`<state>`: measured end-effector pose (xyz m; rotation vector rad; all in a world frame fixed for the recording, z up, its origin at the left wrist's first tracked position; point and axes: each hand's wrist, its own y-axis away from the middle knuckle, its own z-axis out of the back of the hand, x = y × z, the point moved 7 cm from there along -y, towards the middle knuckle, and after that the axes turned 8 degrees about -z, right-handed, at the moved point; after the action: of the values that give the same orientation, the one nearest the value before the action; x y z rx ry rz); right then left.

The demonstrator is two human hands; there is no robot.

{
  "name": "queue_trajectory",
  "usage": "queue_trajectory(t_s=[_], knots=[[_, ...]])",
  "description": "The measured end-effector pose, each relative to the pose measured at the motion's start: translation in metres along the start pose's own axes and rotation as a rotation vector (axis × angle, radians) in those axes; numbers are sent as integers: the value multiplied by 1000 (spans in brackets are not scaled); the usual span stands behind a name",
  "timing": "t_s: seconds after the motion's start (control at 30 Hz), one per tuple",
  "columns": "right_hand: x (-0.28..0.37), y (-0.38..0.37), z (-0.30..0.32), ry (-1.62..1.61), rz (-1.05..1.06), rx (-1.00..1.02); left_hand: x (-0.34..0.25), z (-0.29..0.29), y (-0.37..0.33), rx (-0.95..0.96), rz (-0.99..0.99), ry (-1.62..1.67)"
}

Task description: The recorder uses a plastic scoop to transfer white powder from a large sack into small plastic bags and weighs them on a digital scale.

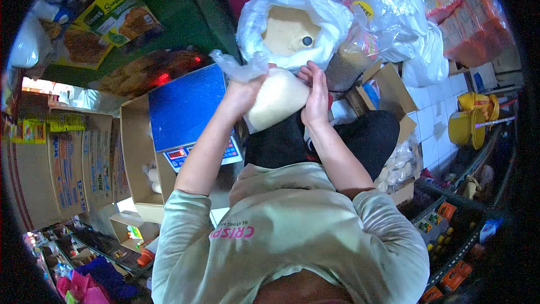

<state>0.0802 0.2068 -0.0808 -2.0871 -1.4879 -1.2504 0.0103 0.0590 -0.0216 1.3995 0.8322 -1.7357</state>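
A clear plastic bag (pixel 277 98) filled with pale, fine granules, perhaps sugar, is between my hands above my lap. My left hand (pixel 246 93) is closed around its gathered neck, and the loose plastic top flops out to the left. My right hand (pixel 316 94) lies along the bag's right side, its fingers stretched forward. Just beyond them stands a large open white sack (pixel 247 25) holding similar pale granules. A small dark round object (pixel 307 40) sits on the granules there; its kind is unclear.
To the left, a digital scale (pixel 188 107) with a blue platform stands beside an open cardboard box (pixel 138 152). More filled plastic bags (pixel 419 50) are at the far right. Another open carton (pixel 391 87) and a yellow bucket (pixel 469 126) stand on the right, near black crates (pixel 455 214).
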Motion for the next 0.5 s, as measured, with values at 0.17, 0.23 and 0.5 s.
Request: queue_trajectory(t_s=[0.17, 0.23, 0.5], knots=[[60, 13, -30, 904, 501, 238, -3, -6, 7, 40, -220, -318], [85, 38, -71, 1036, 633, 404, 2, -12, 13, 39, -233, -301], [63, 61, -155, 1116, 879, 853, -32, -23, 31, -28, -447, -522]])
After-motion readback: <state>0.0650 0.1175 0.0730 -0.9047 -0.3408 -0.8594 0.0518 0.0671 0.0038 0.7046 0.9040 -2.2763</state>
